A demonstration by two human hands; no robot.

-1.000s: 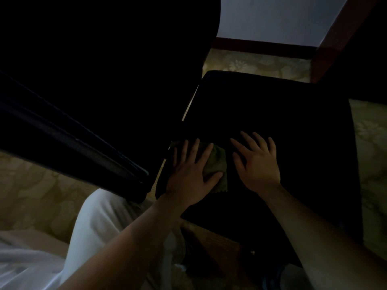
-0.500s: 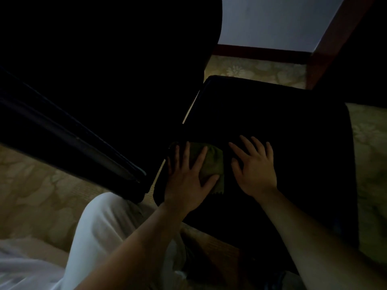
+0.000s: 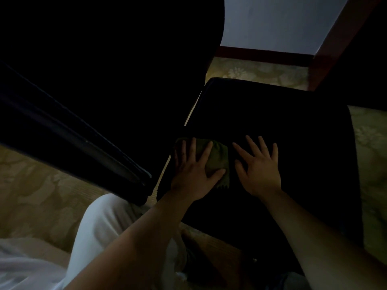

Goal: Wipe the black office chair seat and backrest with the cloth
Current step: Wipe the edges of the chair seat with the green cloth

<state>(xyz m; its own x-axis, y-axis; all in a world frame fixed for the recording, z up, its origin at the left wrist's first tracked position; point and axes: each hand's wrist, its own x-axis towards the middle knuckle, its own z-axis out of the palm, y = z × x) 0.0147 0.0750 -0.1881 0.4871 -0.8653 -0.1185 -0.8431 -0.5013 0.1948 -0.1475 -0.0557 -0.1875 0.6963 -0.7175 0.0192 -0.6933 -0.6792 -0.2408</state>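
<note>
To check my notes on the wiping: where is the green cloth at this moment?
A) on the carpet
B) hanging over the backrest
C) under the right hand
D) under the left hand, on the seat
D: the left hand lies flat on the green cloth on the seat; the right hand rests bare beside it.

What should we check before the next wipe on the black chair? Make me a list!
1. Cloth under the left hand, with flat fingers pressing on it: ok.
2. Cloth lying on the seat, near its left edge: ok.
3. Right hand flat on the seat beside the cloth, not on it: ok.
4. Armrest apart from the left hand: ok.
5. Dust left on the seat: cannot tell, too dark.
6. Backrest already wiped: cannot tell.
</note>
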